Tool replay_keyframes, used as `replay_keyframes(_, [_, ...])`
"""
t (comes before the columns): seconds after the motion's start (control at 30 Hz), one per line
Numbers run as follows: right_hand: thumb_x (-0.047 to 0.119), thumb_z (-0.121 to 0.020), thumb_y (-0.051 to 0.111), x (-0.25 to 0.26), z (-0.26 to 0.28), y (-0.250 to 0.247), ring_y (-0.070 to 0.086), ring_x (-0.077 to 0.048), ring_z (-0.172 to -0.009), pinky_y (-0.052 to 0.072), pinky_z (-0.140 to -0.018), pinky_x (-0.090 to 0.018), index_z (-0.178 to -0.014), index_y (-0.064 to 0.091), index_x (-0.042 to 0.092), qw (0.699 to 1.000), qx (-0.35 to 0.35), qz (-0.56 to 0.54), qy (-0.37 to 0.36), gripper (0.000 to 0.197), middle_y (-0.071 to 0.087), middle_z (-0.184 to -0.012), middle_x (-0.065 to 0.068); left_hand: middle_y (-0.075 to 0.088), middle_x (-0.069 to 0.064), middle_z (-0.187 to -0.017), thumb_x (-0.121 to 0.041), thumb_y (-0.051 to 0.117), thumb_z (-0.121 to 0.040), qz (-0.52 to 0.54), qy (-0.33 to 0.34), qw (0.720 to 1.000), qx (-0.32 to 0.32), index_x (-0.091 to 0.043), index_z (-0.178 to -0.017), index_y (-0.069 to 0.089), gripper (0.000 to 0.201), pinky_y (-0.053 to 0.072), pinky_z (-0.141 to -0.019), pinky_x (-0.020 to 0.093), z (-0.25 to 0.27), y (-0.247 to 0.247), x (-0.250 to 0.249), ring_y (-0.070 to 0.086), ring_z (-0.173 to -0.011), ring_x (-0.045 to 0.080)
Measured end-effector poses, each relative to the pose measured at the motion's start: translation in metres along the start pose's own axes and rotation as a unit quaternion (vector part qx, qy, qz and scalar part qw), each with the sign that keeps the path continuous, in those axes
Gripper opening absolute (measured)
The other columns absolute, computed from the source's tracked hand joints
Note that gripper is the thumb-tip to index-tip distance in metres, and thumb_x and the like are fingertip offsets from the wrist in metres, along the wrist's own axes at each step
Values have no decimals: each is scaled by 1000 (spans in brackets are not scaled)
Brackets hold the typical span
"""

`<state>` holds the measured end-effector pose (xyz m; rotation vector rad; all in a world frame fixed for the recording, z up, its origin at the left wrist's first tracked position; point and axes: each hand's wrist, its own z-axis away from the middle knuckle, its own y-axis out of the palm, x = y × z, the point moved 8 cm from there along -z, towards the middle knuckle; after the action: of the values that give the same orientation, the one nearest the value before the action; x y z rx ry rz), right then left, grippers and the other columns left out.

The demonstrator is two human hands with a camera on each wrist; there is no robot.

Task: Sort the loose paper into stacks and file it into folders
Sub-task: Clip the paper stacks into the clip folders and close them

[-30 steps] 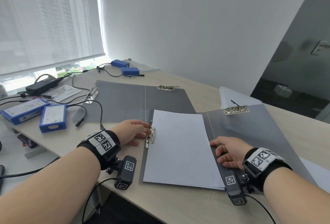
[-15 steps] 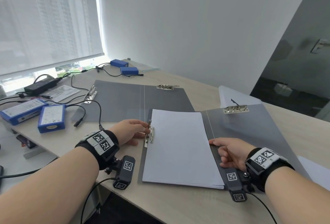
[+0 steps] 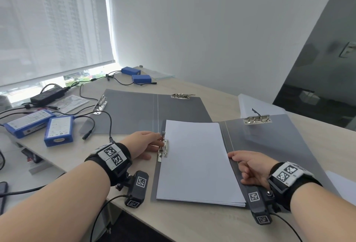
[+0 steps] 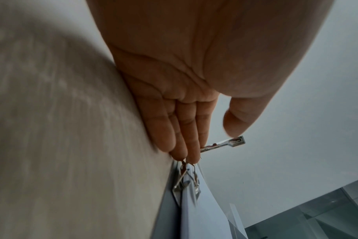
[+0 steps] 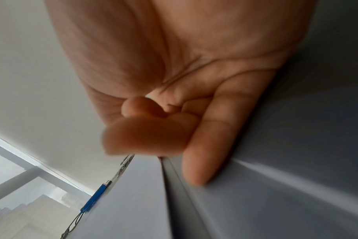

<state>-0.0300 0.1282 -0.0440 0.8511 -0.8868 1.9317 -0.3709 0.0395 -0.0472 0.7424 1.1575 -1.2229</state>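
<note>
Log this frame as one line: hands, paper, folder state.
left hand: fingertips on clip, lever up | right hand: curled at paper stack right edge | near folder: open | far folder: open, no paper

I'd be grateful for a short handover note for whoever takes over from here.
Left hand: straight fingertips on the near folder's side clip, whose lever stands raised.
Right hand: rests by the paper stack's right edge, fingers partly curled.
Done: one stack lies in the near folder.
Left: close that clip; the far folder lies open and holds no paper; more sheets wait behind the near folder.
</note>
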Motion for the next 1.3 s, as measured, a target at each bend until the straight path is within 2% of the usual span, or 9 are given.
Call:
replay_keyframes(0.2, [19, -101, 51, 1, 3, 1, 46, -15, -40, 51, -49, -24, -117, 67, 17, 1000, -3, 6, -2, 23, 39, -52, -2, 78, -1, -105, -57, 53, -97, -9, -26, 1000, -10, -17, -109, 68, 45, 55, -65, 30, 3, 2, -3, 70, -101, 19])
replay_keyframes(0.47, [19, -101, 50, 2, 5, 2, 49, -17, -41, 51, -48, -25, -117, 68, 15, 1000, -5, 5, -1, 24, 41, -51, -3, 73, 5, -102, -34, 72, -90, -64, 22, 998, -1, -23, -105, 74, 19, 53, -68, 30, 1, 1, 0, 66, -91, 17])
replay_keyframes(0.6, [19, -101, 49, 3, 5, 3, 49, -17, -40, 50, -48, -25, -116, 67, 15, 1000, -7, 6, -1, 24, 42, -50, -2, 73, 9, -107, -42, 78, -86, -133, 8, 991, 8, -26, -112, 69, 31, 57, -69, 30, 4, -7, 0, 70, -99, 23])
replay_keyframes(0.7, [18, -101, 47, 3, 5, 3, 49, -17, -40, 49, -48, -24, -117, 67, 16, 1000, -7, 9, -1, 25, 41, -49, -2, 71, 9, -108, -43, 78, -86, -196, -24, 979, 40, -26, -113, 66, 34, 60, -70, 33, 6, -7, -1, 70, -101, 30])
replay_keyframes(0.83, [18, -101, 47, 2, 5, 3, 49, -18, -40, 49, -48, -23, -116, 67, 16, 1000, -9, 11, -2, 25, 42, -49, -3, 64, 2, -92, -29, 80, -85, -259, -43, 962, 73, -20, -119, 66, 37, 57, -61, 30, 5, 0, -4, 63, -76, 17])
replay_keyframes(0.93, [18, -101, 47, 2, 5, 2, 50, -18, -40, 49, -47, -23, -115, 67, 16, 1000, -9, 11, -3, 24, 43, -50, -3, 64, 4, -95, -25, 84, -81, -315, -55, 945, 66, -23, -116, 60, 43, 59, -63, 31, 4, 4, -7, 63, -73, 16])
replay_keyframes(1.03, [18, -102, 47, 3, 5, 2, 50, -17, -39, 49, -48, -23, -114, 67, 16, 1000, -7, 12, -3, 23, 43, -49, -3, 64, 3, -98, -30, 87, -77, -384, -55, 920, 52, -24, -117, 54, 52, 55, -56, 29, 4, 6, -11, 63, -59, 18])
replay_keyframes(1.17, [18, -102, 47, 2, 5, 2, 50, -17, -40, 50, -48, -24, -114, 67, 17, 1000, -6, 11, -4, 23, 44, -49, -3, 61, 2, -98, -31, 87, -76, -437, -43, 897, 48, -21, -120, 51, 58, 60, -69, 39, 4, 13, -15, 62, -58, 20])
replay_keyframes(1.3, [18, -102, 47, 1, 3, 1, 51, -17, -40, 50, -48, -25, -114, 67, 17, 1000, -6, 8, -4, 24, 43, -50, -3, 63, 1, -95, -34, 86, -77, -466, -35, 883, 45, -22, -123, 49, 60, 57, -68, 34, 2, 13, -18, 61, -56, 17])
